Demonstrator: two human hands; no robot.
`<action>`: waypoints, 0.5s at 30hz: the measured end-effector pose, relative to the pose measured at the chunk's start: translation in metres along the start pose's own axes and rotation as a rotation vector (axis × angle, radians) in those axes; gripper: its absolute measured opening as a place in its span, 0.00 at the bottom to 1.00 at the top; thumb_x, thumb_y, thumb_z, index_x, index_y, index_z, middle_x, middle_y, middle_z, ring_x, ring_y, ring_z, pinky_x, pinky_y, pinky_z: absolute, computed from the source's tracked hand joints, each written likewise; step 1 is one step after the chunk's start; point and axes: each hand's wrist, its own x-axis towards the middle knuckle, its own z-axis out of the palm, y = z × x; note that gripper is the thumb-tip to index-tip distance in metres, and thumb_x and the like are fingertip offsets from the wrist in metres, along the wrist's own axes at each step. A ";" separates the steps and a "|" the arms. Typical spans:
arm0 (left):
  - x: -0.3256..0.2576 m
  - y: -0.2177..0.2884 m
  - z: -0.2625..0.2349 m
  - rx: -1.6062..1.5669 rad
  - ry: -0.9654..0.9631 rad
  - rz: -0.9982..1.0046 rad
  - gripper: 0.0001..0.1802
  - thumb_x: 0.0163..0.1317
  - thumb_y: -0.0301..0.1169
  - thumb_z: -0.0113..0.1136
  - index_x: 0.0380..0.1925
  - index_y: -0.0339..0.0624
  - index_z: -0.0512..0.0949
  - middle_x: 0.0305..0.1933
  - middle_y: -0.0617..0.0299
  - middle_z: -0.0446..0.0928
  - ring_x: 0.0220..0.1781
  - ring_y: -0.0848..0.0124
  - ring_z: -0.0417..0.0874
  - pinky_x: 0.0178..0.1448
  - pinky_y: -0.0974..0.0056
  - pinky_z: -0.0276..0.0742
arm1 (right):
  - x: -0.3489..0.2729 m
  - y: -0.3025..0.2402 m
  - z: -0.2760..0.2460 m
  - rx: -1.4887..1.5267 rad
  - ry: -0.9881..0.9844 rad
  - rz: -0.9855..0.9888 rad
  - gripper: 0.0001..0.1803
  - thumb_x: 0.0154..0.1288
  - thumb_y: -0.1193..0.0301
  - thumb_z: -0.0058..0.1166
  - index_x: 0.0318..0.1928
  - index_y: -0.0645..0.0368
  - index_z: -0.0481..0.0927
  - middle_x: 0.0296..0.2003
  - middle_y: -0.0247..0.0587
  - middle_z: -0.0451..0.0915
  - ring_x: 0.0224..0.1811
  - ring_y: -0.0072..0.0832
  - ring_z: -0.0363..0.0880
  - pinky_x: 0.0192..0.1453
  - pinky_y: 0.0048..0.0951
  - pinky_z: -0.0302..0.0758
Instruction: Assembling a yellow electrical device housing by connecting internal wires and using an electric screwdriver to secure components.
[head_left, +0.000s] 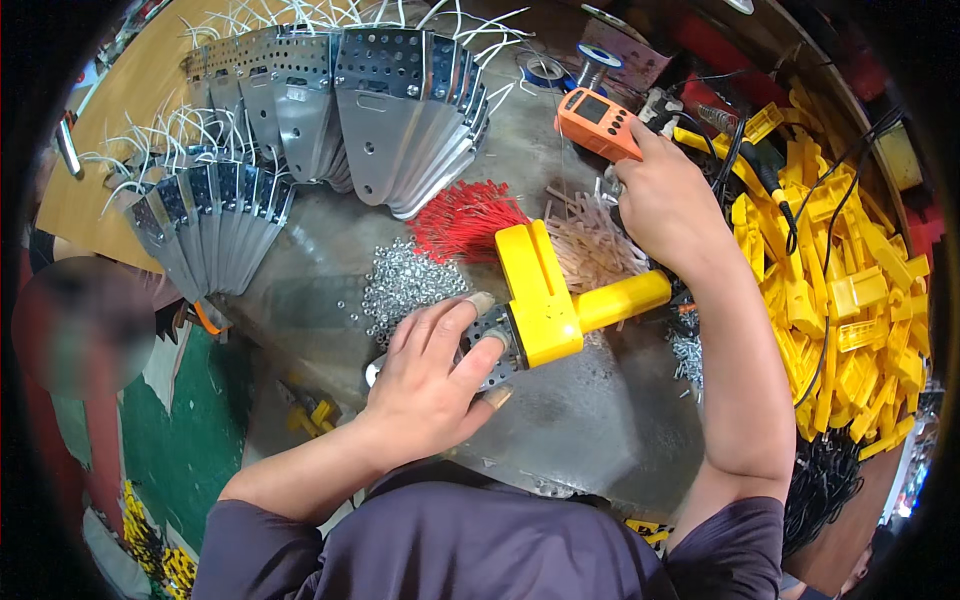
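Observation:
My left hand (425, 385) is closed over the perforated metal end (494, 368) of a yellow plastic housing (547, 310) with a stubby round handle. Coverings show on some of its fingertips. The housing lies tilted over the metal bench, its handle pointing right. Farther off, my right hand (665, 195) grips an orange handheld device (598, 124) with a small dark screen, fingers around its near end. Just beyond the left hand is a heap of small silvery nuts (405, 290). Red sleeved pieces (465, 220) and pale translucent tubes (595, 240) lie past the housing.
Fanned stacks of tapered metal plates (400, 130) with white wires stand at the far left. Yellow plastic parts (850, 290) pile up on the right, with black cables (825, 480) nearer me. Screws (687, 350) lie beside my right forearm; wire spools (598, 58) stand at the back.

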 end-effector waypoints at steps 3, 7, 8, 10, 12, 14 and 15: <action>0.001 0.000 0.000 0.000 0.000 0.008 0.28 0.47 0.36 0.72 0.48 0.44 0.71 0.59 0.46 0.65 0.62 0.47 0.68 0.63 0.45 0.65 | 0.001 0.000 -0.001 0.005 -0.028 0.013 0.12 0.55 0.75 0.51 0.39 0.66 0.83 0.62 0.62 0.69 0.60 0.50 0.72 0.68 0.40 0.67; 0.000 -0.001 0.001 -0.013 0.010 0.010 0.29 0.47 0.36 0.72 0.48 0.44 0.71 0.58 0.46 0.65 0.62 0.47 0.68 0.62 0.45 0.65 | 0.001 -0.001 -0.003 -0.010 -0.016 0.004 0.14 0.55 0.74 0.52 0.41 0.66 0.83 0.62 0.62 0.69 0.60 0.50 0.72 0.68 0.40 0.67; -0.001 -0.001 0.002 -0.009 0.015 0.013 0.31 0.43 0.34 0.73 0.48 0.44 0.70 0.60 0.47 0.65 0.62 0.46 0.68 0.62 0.44 0.65 | 0.001 -0.001 -0.004 0.000 -0.029 0.013 0.14 0.55 0.74 0.53 0.41 0.66 0.83 0.62 0.63 0.69 0.60 0.50 0.72 0.68 0.39 0.67; 0.000 -0.001 0.002 -0.006 0.019 0.017 0.33 0.40 0.33 0.75 0.47 0.45 0.69 0.62 0.48 0.65 0.62 0.46 0.68 0.63 0.44 0.64 | 0.001 -0.002 -0.005 0.009 -0.042 0.024 0.14 0.55 0.73 0.53 0.42 0.66 0.83 0.62 0.63 0.69 0.60 0.49 0.72 0.68 0.39 0.67; 0.000 0.000 0.000 -0.013 0.011 0.018 0.29 0.47 0.35 0.72 0.49 0.44 0.71 0.58 0.47 0.65 0.62 0.47 0.67 0.62 0.45 0.65 | 0.002 -0.003 -0.005 0.003 -0.056 0.028 0.15 0.55 0.73 0.54 0.42 0.65 0.83 0.62 0.63 0.69 0.60 0.49 0.72 0.68 0.39 0.67; 0.000 0.000 0.000 -0.011 0.015 0.018 0.29 0.46 0.35 0.72 0.49 0.44 0.71 0.58 0.47 0.65 0.62 0.47 0.67 0.62 0.45 0.65 | 0.001 -0.001 0.002 0.011 0.007 -0.007 0.13 0.54 0.72 0.54 0.38 0.65 0.84 0.61 0.64 0.70 0.58 0.50 0.74 0.66 0.39 0.69; 0.000 0.000 0.000 -0.012 0.019 0.024 0.30 0.46 0.35 0.72 0.49 0.44 0.71 0.58 0.47 0.65 0.62 0.47 0.67 0.63 0.45 0.65 | 0.000 0.001 0.003 0.015 0.068 -0.036 0.12 0.54 0.71 0.55 0.34 0.65 0.85 0.60 0.66 0.71 0.57 0.52 0.76 0.64 0.39 0.72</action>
